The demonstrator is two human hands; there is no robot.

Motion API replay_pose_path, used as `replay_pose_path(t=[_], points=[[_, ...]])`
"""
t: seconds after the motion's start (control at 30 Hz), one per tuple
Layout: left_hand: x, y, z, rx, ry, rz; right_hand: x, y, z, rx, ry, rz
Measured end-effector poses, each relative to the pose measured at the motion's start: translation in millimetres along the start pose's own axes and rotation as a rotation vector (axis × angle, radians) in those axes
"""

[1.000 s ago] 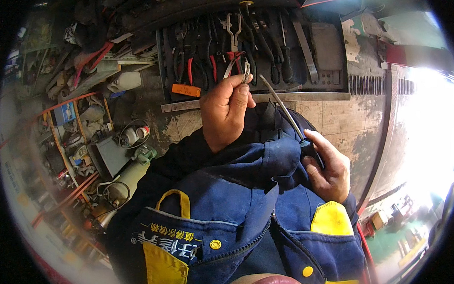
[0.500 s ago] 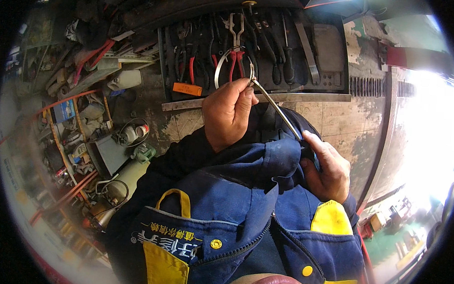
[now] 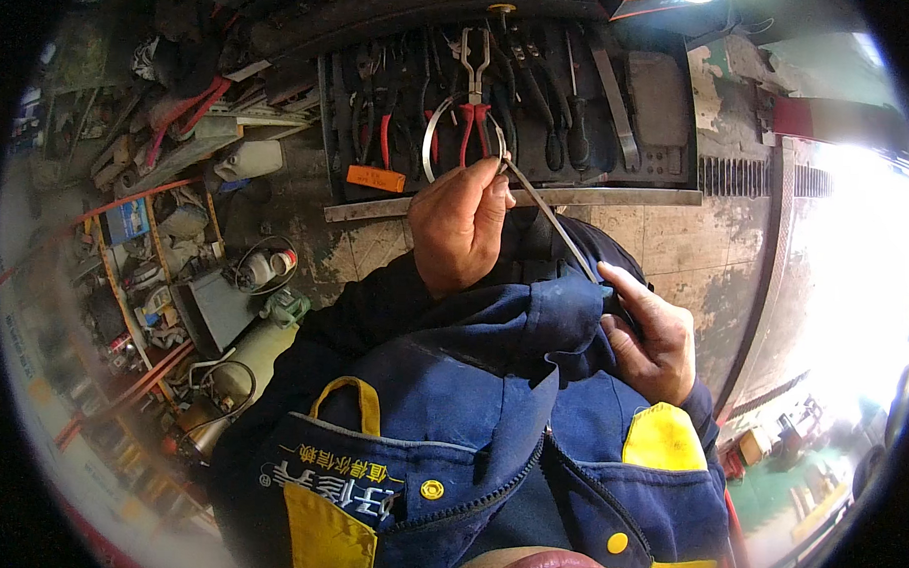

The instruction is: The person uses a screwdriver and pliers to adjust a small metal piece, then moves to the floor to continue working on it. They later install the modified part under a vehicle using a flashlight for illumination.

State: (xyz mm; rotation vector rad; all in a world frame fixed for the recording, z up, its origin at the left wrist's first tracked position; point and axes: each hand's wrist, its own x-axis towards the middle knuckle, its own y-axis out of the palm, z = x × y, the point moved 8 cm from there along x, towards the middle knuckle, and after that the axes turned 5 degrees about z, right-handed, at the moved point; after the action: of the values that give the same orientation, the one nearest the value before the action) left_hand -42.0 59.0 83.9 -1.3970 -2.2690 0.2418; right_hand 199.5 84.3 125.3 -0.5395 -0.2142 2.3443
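My left hand [image 3: 458, 227] is closed, pinching a thin round metal hose clamp [image 3: 429, 143] at its fastening end. The clamp's loop stands up beyond my fingers, in front of red-handled pliers [image 3: 473, 124] lying in the drawer. From the fastening, a slim metal screwdriver [image 3: 550, 215] slants down to my right hand [image 3: 655, 336]. My right fingers are closed around its near end, the index finger stretched along it. The screwdriver's handle is hidden by the hand and the dark jacket. Its tip meets the clamp at my left fingertips.
Ahead is an open tool drawer [image 3: 618, 197] with pliers, screwdrivers [image 3: 578, 138] and a flat metal bar [image 3: 617, 109]. An orange box [image 3: 376, 177] lies by its front edge. Shelving with clutter [image 3: 160, 264] and a pale tank [image 3: 257, 357] stand left. A floor grating [image 3: 769, 177] runs right.
The clamp's loop has shifted slightly left. My right hand has moved a little up and left, with the screwdriver's near end. My left hand has barely moved and keeps its pinch.
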Motion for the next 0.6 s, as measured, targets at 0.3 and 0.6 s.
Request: replay_pose_path(t=[0.3,0.6], points=[[-5.5,4.8,9.3,-0.139,-0.132,0.008,0.1,-2.1,7.7,-0.070,-0.068,-0.038],[-4.0,5.8,2.7,-0.081,-0.075,0.016,-1.8,-4.5,18.9,-0.259,-0.167,-0.107]])
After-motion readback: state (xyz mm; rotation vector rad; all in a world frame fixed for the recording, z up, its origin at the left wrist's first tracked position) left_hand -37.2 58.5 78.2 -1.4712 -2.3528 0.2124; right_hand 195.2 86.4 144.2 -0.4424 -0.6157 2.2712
